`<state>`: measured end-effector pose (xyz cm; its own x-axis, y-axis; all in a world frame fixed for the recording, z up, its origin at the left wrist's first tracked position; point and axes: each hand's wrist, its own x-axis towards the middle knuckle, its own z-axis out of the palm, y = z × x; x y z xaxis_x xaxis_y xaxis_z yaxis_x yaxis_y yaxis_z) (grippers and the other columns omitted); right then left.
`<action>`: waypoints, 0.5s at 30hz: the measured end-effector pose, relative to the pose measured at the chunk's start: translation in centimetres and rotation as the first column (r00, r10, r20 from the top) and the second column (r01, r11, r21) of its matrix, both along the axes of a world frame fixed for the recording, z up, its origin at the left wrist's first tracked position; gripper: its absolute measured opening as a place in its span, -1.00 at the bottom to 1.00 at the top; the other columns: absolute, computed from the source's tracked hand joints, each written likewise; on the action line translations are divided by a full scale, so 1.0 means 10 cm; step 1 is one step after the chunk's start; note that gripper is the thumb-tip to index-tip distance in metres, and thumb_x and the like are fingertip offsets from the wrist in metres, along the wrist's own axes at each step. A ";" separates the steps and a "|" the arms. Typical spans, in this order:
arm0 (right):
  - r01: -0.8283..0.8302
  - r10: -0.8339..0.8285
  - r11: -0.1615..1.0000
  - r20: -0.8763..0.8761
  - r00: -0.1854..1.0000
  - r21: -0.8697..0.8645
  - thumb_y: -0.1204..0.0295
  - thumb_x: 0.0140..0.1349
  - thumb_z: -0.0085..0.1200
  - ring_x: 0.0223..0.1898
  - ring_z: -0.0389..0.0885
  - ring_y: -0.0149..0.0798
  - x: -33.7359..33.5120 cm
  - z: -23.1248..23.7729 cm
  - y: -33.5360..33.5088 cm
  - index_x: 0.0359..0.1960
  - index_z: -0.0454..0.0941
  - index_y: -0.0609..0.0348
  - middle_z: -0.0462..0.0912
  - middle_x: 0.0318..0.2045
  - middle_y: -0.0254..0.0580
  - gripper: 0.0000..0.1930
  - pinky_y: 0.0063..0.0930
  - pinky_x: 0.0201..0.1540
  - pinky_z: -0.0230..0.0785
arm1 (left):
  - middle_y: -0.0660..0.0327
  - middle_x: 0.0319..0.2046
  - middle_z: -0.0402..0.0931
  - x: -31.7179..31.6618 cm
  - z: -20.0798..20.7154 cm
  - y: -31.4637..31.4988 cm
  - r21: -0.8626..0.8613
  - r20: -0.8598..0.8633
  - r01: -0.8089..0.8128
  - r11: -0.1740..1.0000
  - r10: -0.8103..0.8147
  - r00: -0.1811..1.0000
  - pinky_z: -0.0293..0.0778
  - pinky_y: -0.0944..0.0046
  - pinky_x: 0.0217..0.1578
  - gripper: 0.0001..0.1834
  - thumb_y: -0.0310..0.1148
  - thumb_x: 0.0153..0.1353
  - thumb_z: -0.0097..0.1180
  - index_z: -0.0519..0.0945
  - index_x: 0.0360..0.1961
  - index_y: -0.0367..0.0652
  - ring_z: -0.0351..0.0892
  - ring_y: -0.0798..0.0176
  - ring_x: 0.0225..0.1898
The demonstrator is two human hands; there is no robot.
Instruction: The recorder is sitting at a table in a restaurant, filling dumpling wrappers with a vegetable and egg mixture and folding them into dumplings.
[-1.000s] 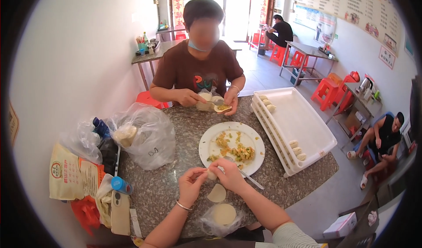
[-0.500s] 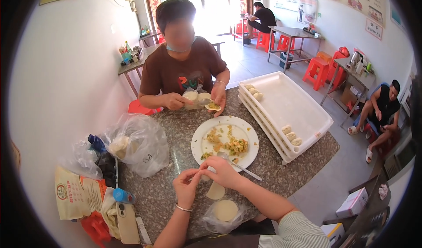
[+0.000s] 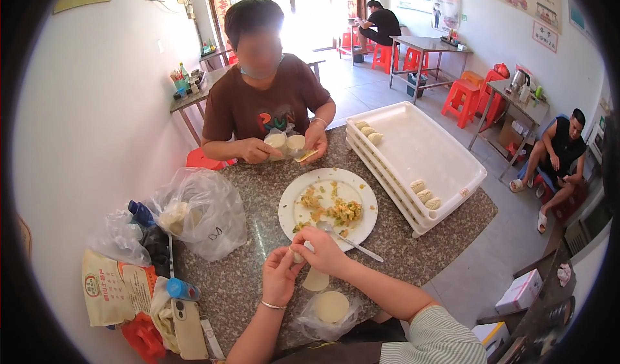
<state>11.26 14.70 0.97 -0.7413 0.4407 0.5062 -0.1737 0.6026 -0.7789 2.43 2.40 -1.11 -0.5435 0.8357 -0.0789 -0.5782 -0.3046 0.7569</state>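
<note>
A speckled grey-brown stone table (image 3: 258, 190) is seen, with a white plate (image 3: 361, 199) of yellow-green filling (image 3: 342, 210). White trays (image 3: 426, 151), pale dough rounds (image 3: 331, 306), a brown shirt (image 3: 258, 109), red stools (image 3: 462, 99) and a striped green-white sleeve (image 3: 439, 338) are shown too.

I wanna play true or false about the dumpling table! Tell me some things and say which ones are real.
1. Both hands pinch a small dumpling together: left hand, right hand. True.
2. The spoon lies on the floor. False: it rests on the white plate of filling.
3. The white trays hold finished dumplings. True.
4. The trays are packed full. False: only a few dumplings sit at two corners.
5. A round dough wrapper lies on a clear plastic bag near the table edge. True.
6. The person across the table wears a green shirt. False: it is brown.
</note>
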 end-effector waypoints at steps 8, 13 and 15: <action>0.042 -0.042 0.999 -0.011 0.999 0.000 0.46 0.13 0.08 -0.34 0.50 -0.08 0.00 -0.02 -0.03 -0.41 0.49 0.23 0.52 -0.45 -0.12 -0.90 -0.30 -0.21 0.30 | 0.20 -0.20 0.52 0.03 0.03 0.00 -0.024 -0.086 -0.086 0.996 0.083 0.993 0.54 0.20 -0.09 -0.88 -0.47 0.27 0.03 0.47 -0.17 -0.18 0.55 0.28 -0.15; 0.067 -0.067 0.998 -0.022 0.997 -0.004 0.46 0.12 0.09 -0.33 0.50 -0.07 -0.02 0.04 -0.03 -0.42 0.49 0.23 0.53 -0.44 -0.11 -0.90 -0.31 -0.21 0.30 | 0.17 -0.08 0.49 -0.01 0.08 0.00 0.043 -0.100 0.014 0.999 -0.010 0.995 0.51 0.24 -0.05 -0.81 -0.44 0.31 -0.04 0.45 -0.07 -0.18 0.52 0.25 -0.07; 0.077 -0.076 0.996 -0.039 0.996 0.034 0.46 0.12 0.09 -0.33 0.50 -0.08 -0.02 0.03 0.00 -0.42 0.49 0.23 0.53 -0.43 -0.10 -0.90 -0.32 -0.21 0.31 | 0.15 -0.05 0.48 0.01 0.14 0.02 0.053 -0.077 0.050 0.997 -0.046 0.996 0.50 0.25 -0.03 -0.79 -0.44 0.31 -0.06 0.43 -0.04 -0.19 0.52 0.22 -0.05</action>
